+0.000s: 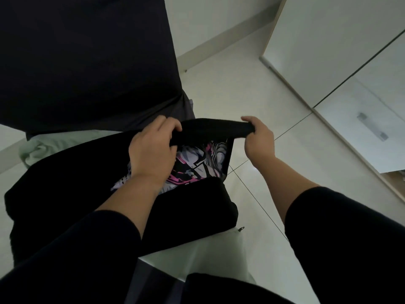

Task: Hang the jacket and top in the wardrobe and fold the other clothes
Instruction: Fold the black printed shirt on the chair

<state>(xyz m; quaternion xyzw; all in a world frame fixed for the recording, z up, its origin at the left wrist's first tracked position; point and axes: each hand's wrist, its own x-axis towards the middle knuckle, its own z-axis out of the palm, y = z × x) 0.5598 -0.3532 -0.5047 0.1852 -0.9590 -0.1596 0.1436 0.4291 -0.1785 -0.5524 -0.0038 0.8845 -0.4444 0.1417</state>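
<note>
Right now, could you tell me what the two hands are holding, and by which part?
Both the left hand and right hand grip the black garment with a pink-and-white print along its bunched upper edge, one at each end.

Dim, greenish light, a faint glare on the floor tiles (252, 170) (wide-angle bending at edges).

Domestic bedroom or dressing area. Evidence: pale glossy floor tiles (252, 102) with thin grout lines, a plain skirting board (221, 36) along the wall, and a tall white wardrobe (324, 51) with flat doors and a metal bar handle (371, 126). Dark garments (76, 62) lie heaped to one side.
</note>
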